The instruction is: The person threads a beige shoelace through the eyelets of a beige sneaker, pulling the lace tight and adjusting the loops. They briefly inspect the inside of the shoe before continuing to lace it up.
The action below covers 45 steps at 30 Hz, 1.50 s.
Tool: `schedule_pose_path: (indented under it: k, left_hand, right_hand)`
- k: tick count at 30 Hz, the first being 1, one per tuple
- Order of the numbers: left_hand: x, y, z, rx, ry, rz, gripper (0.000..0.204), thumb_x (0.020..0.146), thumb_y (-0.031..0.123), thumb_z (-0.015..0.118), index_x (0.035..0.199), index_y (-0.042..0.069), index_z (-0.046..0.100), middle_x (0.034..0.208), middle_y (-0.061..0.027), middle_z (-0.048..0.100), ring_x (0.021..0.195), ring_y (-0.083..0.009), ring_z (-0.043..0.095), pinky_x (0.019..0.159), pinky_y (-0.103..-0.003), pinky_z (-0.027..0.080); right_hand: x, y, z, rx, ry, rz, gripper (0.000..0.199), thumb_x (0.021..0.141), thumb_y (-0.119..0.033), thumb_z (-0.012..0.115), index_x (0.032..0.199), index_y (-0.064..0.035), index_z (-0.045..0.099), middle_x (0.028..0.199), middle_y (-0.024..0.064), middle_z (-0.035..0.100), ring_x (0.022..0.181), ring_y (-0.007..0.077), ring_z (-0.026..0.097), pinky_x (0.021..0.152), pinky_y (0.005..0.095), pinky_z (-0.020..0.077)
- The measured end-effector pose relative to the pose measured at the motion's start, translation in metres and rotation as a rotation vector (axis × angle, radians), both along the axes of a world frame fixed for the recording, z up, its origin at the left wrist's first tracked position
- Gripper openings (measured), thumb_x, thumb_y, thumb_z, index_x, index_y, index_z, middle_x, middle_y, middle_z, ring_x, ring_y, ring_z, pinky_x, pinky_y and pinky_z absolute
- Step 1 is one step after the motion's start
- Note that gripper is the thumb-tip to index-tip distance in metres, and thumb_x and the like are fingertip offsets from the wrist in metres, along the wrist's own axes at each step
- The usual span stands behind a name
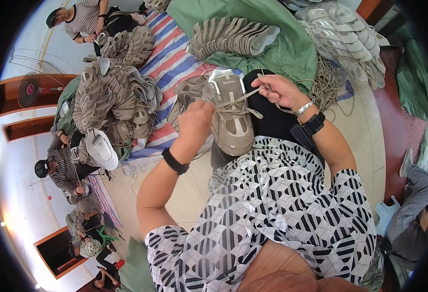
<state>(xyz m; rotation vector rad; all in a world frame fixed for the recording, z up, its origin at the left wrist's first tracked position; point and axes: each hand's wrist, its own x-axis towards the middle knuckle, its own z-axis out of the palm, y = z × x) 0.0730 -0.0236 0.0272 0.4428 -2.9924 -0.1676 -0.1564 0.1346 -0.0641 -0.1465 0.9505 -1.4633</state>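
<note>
1. Right hand (278, 92): fingertips pinched narrow on a pale lace (247, 97); it hangs to the right of the grey-brown shoe upper (234, 124), apart from it.
2. Left hand (198, 118): curled, back of the hand toward my camera, at the upper's left edge. Fingertips are hidden from me; I cannot tell whether they grip the lace.
3. Upper's position: between the two hands, over the wearer's lap, beside a black trouser leg (272, 124). Long axis points away from the body, with rounded toe nearest the torso and white-lined collar at the far end.
4. Key relation, my judgement: the lace runs across that long axis, angling slightly away from the body toward the right hand. Left is the nearer hand; on the right, the lace alone bridges the gap.
5. Also logged: a loose lace length (256, 114) juts from the upper's right side. Past the right hand I note a heap of laces (327, 85), and farther ahead a row of uppers (228, 39) on green sheeting (299, 58).
</note>
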Motion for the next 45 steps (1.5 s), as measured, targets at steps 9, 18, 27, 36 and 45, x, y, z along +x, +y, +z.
schedule_pose_path:
  k: [9,18,27,36,45]
  left_hand:
    - [-0.019,0.002,-0.061,0.229,0.449,0.135,0.016,0.079,0.011,0.065,0.094,0.011,0.06,0.09,-0.0067,0.058,0.071,-0.0262,0.061,0.056,-0.036,0.049]
    - [0.035,0.022,-0.072,0.503,0.429,0.359,0.029,0.082,0.013,0.067,0.107,0.003,0.057,0.098,-0.0139,0.055,0.09,-0.028,0.057,0.08,-0.036,0.046]
    - [0.025,0.002,-0.076,1.06,0.502,0.454,0.013,0.092,0.011,0.057,0.1,0.001,0.054,0.081,-0.0056,0.058,0.07,-0.0122,0.056,0.066,-0.025,0.046]
    - [0.019,-0.022,-0.076,1.643,0.593,0.603,0.014,0.091,0.009,0.054,0.104,0.003,0.054,0.069,0.0011,0.051,0.053,-0.0058,0.044,0.048,-0.021,0.036]
    - [0.035,-0.079,-0.034,1.779,0.906,0.6,0.021,0.091,0.004,0.054,0.112,0.005,0.052,0.066,-0.0004,0.048,0.049,-0.0062,0.036,0.044,-0.022,0.029]
  right_hand:
    - [-0.03,0.028,-0.028,0.039,-0.106,-0.134,0.027,0.095,-0.027,0.055,0.097,-0.0005,0.061,0.056,-0.0037,0.046,0.037,0.0022,0.03,0.033,0.0184,0.0217]
    - [-0.056,0.071,-0.045,0.473,0.858,-0.454,0.024,0.091,-0.023,0.055,0.097,-0.0034,0.068,0.072,0.0029,0.065,0.047,0.0074,0.05,0.042,0.023,0.0393]
    - [0.086,0.0,0.015,-0.16,1.625,0.122,0.013,0.082,-0.016,0.064,0.089,-0.0053,0.064,0.083,0.01,0.061,0.074,0.0305,0.062,0.067,0.0375,0.0505]
    - [0.074,-0.012,0.016,-0.267,1.357,0.155,0.01,0.085,-0.013,0.061,0.085,-0.004,0.058,0.074,0.0041,0.057,0.063,0.0174,0.056,0.058,0.0275,0.0438]
    - [0.032,0.005,0.059,-0.148,1.193,0.463,0.01,0.084,-0.013,0.065,0.088,-0.0041,0.063,0.067,0.0028,0.058,0.059,0.015,0.056,0.056,0.0275,0.0443]
